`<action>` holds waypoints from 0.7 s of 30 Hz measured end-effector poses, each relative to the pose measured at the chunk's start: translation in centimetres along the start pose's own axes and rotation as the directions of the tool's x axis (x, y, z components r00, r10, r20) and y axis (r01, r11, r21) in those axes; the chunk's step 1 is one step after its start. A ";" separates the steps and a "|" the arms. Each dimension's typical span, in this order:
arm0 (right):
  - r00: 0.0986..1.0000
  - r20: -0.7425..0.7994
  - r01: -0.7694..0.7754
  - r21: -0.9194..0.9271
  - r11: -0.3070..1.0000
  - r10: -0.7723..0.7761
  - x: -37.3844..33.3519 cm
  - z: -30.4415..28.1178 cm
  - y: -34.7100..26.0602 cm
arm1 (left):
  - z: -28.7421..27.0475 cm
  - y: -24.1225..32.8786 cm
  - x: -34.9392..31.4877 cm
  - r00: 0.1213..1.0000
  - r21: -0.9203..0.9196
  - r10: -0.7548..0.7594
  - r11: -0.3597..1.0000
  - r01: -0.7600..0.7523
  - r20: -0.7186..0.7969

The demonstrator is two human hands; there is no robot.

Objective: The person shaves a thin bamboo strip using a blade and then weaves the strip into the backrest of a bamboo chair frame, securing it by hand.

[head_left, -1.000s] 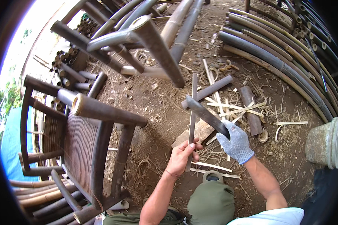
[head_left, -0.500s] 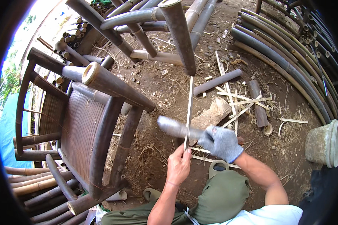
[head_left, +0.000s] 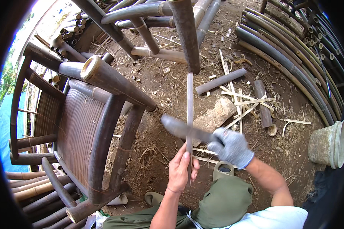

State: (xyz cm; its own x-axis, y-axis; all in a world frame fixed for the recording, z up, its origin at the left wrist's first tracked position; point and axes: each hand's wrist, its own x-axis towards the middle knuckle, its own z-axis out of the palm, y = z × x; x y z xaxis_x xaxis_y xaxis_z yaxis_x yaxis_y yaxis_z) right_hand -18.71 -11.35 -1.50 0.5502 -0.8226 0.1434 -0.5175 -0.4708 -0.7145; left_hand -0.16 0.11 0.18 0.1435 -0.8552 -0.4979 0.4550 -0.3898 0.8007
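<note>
A long, narrow bamboo strip (head_left: 190,99) stands lengthwise in front of me, its dark outer face showing. My bare left hand (head_left: 180,166) pinches it near its lower end, thumb on top. The strip's far end meets the foot of a dark bamboo chair leg (head_left: 191,49). In a grey knit glove, my right hand (head_left: 233,148) is wrapped round the handle of a broad-bladed machete (head_left: 179,129). The blade points left and lies across the strip, just above my left fingers. Where blade and strip cross, I cannot tell how deeply they touch.
A chopping log (head_left: 218,114) lies beyond the blade, near scattered pale strips (head_left: 242,103) and short bamboo pieces (head_left: 260,105). A bamboo chair (head_left: 80,133) stands at left. Long poles (head_left: 290,68) are stacked at right, above a dirty white bucket (head_left: 325,147).
The strip has been turned from its pale edge to its dark, wider face. My left grip has shifted slightly, and the machete, blurred before, now shows more clearly across the strip.
</note>
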 end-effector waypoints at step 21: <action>0.718 -0.245 -0.464 0.528 0.711 0.651 6.3 -4.3 13.6 | -1.3 -3.5 -7.8 0.995 0.110 -0.085 0.991 0.078 0.057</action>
State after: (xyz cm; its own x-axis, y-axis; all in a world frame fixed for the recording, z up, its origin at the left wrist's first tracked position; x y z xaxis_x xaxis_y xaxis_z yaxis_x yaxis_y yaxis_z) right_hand -25.11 -24.36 -7.35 -0.1023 -0.9756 -0.1944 -0.2773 0.2156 -0.9363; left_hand -1.74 8.60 0.80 0.0538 -0.8372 -0.5443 0.3658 -0.4907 0.7908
